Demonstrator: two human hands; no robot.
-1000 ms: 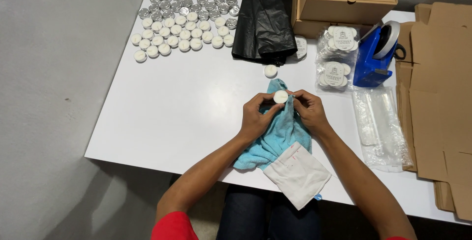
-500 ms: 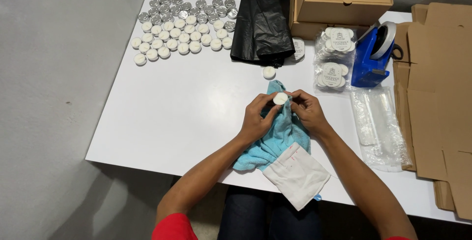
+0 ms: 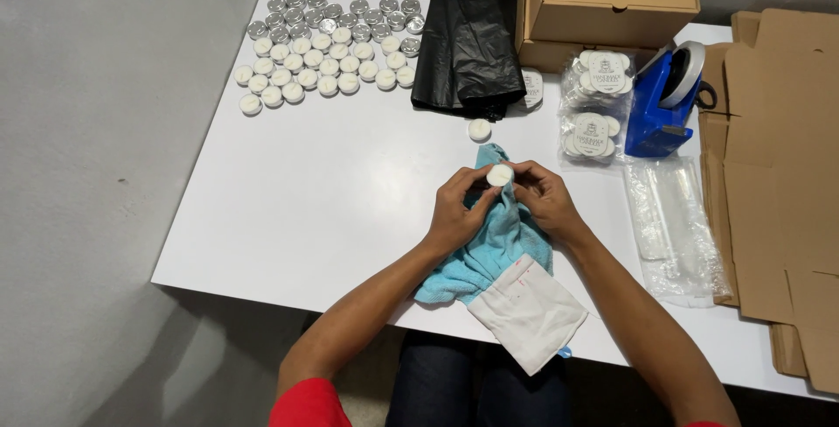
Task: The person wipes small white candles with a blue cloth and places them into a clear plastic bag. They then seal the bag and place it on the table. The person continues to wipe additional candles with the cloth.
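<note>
Small white tealight [image 3: 499, 174] pinched between fingertips of left hand [image 3: 457, 215] and right hand [image 3: 544, 202], above blue cloth [image 3: 490, 248]; flat face up, equally near both.

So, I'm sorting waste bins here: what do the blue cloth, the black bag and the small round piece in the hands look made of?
The blue cloth looks like soft woven or terry fabric: matte, limp folds. The black bag seems thin plastic film, with glossy creases. The small round piece, held by the left hand and right hand, looks like white wax, possibly in a cup; too small to tell.
</note>
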